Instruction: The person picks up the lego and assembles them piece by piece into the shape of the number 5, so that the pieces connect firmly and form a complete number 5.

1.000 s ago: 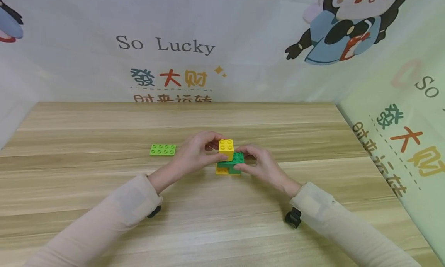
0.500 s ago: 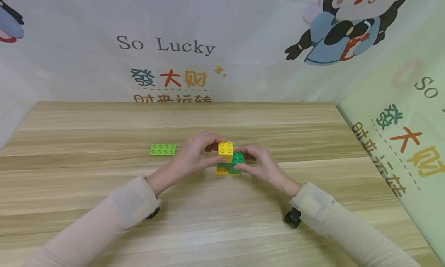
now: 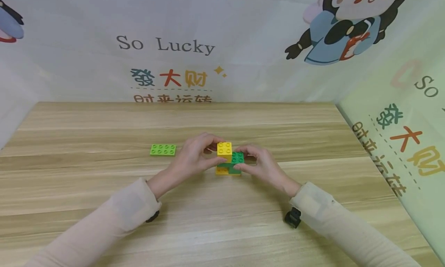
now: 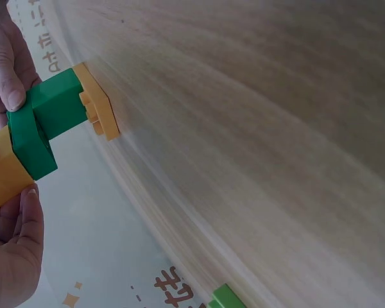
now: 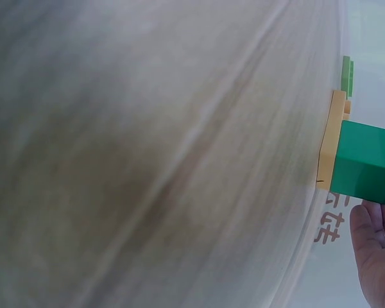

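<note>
In the head view, a small stack stands at the table's middle: a yellow plate [image 3: 222, 170] at the bottom, a green block on it, and a wider green brick [image 3: 238, 157] above. My left hand [image 3: 194, 153] pinches a yellow block [image 3: 224, 151], thumb in front and fingers behind, over the left part of the green brick. In the left wrist view this yellow block [image 4: 8, 170] lies right against the green brick [image 4: 31, 141]. My right hand [image 3: 262, 165] grips the green bricks from the right; its thumb is against the green in the left wrist view.
A light green plate with studs [image 3: 163, 150] lies on the wooden table [image 3: 222, 228] left of the stack. A printed white cloth [image 3: 243, 66] rises behind the table and along its right side. Dark wrist cameras [image 3: 293, 217] hang under both cuffs.
The yellow block in my left hand has come down slightly and shifted a little to the left over the green brick. My right hand and the stack have stayed in place.
</note>
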Available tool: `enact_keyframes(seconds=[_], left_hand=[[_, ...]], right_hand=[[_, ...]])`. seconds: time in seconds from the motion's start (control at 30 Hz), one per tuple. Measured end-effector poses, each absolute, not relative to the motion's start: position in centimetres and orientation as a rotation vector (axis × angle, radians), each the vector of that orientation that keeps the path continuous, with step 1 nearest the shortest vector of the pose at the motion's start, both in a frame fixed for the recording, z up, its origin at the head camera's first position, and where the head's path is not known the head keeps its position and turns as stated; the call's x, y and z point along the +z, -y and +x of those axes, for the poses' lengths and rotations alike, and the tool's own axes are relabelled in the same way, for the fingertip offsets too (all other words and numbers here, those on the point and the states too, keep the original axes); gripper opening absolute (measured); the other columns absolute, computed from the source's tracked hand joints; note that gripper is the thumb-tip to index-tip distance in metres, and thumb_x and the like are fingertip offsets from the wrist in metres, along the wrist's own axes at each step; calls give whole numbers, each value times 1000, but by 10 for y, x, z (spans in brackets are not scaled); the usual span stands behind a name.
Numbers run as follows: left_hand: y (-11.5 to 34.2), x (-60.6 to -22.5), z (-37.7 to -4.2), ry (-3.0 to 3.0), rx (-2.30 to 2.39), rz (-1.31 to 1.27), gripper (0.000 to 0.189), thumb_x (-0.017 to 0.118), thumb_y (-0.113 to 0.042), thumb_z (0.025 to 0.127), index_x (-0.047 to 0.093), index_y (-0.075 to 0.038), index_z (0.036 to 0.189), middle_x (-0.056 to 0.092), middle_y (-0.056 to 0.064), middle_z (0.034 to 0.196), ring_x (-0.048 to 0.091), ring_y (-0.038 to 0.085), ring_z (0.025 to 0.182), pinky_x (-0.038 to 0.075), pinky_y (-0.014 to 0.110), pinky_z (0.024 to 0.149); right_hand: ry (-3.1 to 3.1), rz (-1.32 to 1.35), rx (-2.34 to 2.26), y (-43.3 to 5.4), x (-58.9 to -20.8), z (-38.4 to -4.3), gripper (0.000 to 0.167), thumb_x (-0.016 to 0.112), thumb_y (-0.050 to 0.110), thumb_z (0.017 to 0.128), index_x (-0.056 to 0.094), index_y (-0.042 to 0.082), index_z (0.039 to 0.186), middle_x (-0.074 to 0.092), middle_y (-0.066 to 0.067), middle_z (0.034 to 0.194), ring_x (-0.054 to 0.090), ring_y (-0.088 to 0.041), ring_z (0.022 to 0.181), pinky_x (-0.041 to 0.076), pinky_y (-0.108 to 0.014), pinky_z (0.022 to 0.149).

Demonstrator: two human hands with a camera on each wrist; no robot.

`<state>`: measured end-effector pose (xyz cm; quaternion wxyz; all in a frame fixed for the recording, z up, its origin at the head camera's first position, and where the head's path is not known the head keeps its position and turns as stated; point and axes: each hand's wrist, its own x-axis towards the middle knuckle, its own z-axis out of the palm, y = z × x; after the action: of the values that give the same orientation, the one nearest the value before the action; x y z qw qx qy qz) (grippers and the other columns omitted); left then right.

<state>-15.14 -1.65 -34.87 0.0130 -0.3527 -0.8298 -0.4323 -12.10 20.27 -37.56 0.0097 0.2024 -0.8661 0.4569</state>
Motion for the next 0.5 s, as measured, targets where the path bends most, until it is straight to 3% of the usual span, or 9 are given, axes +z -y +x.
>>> enact_keyframes(seconds=[0.5], left_hand=[[15, -341, -152, 2659, -1128, -1135, 41, 79, -20, 76, 64, -5, 110, 65, 7, 104, 62, 15, 89, 53, 24, 77]], right_hand=[[2716, 602, 1497, -203, -376, -121, 41, 74, 4, 78, 60, -5, 116, 62, -18, 114, 62, -28, 100, 52, -37, 88]])
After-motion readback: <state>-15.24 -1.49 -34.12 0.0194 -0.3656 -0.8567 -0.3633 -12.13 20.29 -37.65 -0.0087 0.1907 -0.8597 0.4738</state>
